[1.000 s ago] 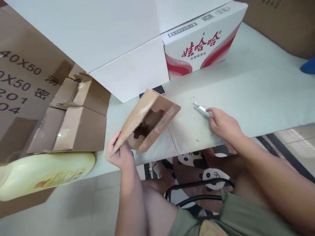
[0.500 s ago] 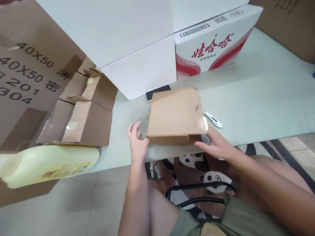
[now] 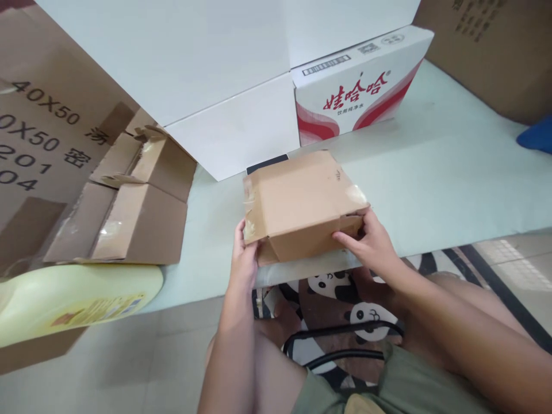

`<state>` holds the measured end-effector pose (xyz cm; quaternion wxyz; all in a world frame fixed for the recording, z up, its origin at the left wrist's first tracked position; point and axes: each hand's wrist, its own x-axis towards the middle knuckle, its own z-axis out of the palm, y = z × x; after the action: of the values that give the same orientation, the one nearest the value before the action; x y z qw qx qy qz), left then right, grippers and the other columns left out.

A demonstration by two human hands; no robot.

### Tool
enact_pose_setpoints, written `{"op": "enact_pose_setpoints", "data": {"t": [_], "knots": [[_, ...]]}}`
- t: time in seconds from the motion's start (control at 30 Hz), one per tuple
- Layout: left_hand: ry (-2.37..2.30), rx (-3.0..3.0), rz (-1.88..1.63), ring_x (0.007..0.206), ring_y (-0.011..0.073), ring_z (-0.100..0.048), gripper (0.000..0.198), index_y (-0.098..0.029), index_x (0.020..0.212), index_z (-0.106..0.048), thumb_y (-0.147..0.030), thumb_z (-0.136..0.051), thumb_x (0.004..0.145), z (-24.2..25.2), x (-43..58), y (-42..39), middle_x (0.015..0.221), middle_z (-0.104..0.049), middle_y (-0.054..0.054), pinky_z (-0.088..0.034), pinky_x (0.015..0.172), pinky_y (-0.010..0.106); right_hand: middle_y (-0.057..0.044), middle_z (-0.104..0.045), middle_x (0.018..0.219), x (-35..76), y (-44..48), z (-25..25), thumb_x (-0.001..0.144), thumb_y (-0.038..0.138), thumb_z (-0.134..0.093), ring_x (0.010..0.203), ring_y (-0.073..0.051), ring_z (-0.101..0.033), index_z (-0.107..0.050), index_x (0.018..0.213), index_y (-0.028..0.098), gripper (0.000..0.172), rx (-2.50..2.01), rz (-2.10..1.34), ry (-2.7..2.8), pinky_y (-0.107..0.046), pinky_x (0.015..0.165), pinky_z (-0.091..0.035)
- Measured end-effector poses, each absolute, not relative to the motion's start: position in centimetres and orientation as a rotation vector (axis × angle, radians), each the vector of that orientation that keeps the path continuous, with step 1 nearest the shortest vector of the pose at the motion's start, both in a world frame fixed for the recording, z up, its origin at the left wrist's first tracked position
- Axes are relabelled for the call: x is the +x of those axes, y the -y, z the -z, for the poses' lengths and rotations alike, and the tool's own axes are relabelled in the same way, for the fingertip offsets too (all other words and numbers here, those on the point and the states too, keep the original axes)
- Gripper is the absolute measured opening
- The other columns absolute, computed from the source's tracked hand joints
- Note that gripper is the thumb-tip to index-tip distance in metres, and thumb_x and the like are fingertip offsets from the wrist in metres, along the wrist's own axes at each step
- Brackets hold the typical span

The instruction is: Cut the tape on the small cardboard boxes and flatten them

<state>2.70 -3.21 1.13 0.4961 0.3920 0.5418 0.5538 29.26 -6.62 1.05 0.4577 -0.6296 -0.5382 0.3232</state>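
On the long, pale green, smooth table (image 3: 466,184), a white cardboard carton with red printed waves (image 3: 360,106) stands behind the low, rectangular, brown cardboard box (image 3: 302,198), which is at the middle of the near edge. This box is probably light and rather stiff at its folds, but its thin walls may dent and its end flap may bend. The 2 front corners seem good places for holding; the matte paper should not slip. The right hand (image 3: 371,241) has its thumb on the front wall and its fingers clamped around the right corner. The left hand (image 3: 244,261) is at the left end, partly covered by the flap; whether its fingers grip cannot be told. Glossy, transparent tape (image 3: 356,194) shines on the top's right corner.
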Motion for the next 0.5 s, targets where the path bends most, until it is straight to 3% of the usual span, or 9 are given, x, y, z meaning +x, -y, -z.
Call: {"op": "enact_pose_setpoints", "data": {"t": [0.13, 0.2, 0.27, 0.37, 0.43, 0.5], "knots": [[-1.267, 0.893, -1.458, 0.067, 0.0182, -0.066, 0.015, -0.02, 0.072, -0.072, -0.034, -0.068, 0.067, -2.0, 2.4, 3.2, 0.071, -0.071, 0.003, -0.05, 0.064, 0.028, -0.004, -0.065, 0.077, 30.3, 6.3, -1.2, 0.083, 0.048, -0.06, 0.068, -0.02, -0.059, -0.059, 0.087, 0.021, 0.028, -1.478, -0.843, 1.262, -0.035, 0.062, -0.049], [-1.2, 0.972, -1.32, 0.047, 0.0162, -0.055, 0.019, -0.019, 0.051, -0.065, -0.033, -0.064, 0.064, -2.4, 1.7, 3.6, 0.049, -0.06, 0.003, -0.046, 0.052, 0.028, -0.005, -0.066, 0.08, 30.7, 6.3, -0.9, 0.088, 0.055, -0.051, 0.074, -0.022, -0.061, -0.062, 0.089, 0.02, 0.036, -1.388, -0.868, 1.2, -0.035, 0.065, -0.05], [-1.116, 1.074, -1.105, 0.045, 0.019, -0.055, 0.024, -0.019, 0.042, -0.061, -0.033, -0.063, 0.062, -2.6, 1.0, 4.0, 0.042, -0.056, 0.005, -0.044, 0.048, 0.031, -0.006, -0.068, 0.084, 30.9, 6.2, -0.6, 0.088, 0.058, -0.051, 0.082, -0.025, -0.063, -0.064, 0.093, 0.02, 0.04, -1.373, -0.875, 1.115, -0.037, 0.07, -0.051], [-1.164, 1.16, -1.039, 0.069, 0.0287, -0.068, 0.019, -0.019, 0.054, -0.068, -0.033, -0.064, 0.065, -2.4, 0.3, 4.1, 0.058, -0.067, 0.009, -0.052, 0.062, 0.037, -0.005, -0.07, 0.088, 30.9, 6.2, -0.4, 0.087, 0.054, -0.058, 0.088, -0.026, -0.065, -0.065, 0.098, 0.021, 0.036, -1.393, -0.891, 0.995, -0.038, 0.075, -0.053], [-1.346, 1.255, -1.191, 0.095, 0.0304, -0.068, 0.016, -0.019, 0.076, -0.074, -0.032, -0.069, 0.068, -2.2, 0.2, 3.7, 0.083, -0.074, 0.009, -0.054, 0.081, 0.039, -0.005, -0.071, 0.092, 30.6, 6.2, -0.5, 0.088, 0.052, -0.058, 0.087, -0.025, -0.066, -0.065, 0.101, 0.022, 0.034, -1.33, -0.941, 0.929, -0.038, 0.075, -0.054], [-1.491, 1.336, -1.309, 0.118, 0.0292, -0.06, 0.036, -0.022, 0.1, -0.072, -0.031, -0.077, 0.065, -1.8, 0.1, 3.3, 0.11, -0.072, 0.008, -0.049, 0.097, 0.039, -0.004, -0.072, 0.093, 30.4, 6.3, -0.7, 0.087, 0.052, -0.059, 0.085, -0.024, -0.068, -0.065, 0.104, 0.023, 0.033, -1.242, -1.012, 0.872, -0.037, 0.074, -0.055]]}}
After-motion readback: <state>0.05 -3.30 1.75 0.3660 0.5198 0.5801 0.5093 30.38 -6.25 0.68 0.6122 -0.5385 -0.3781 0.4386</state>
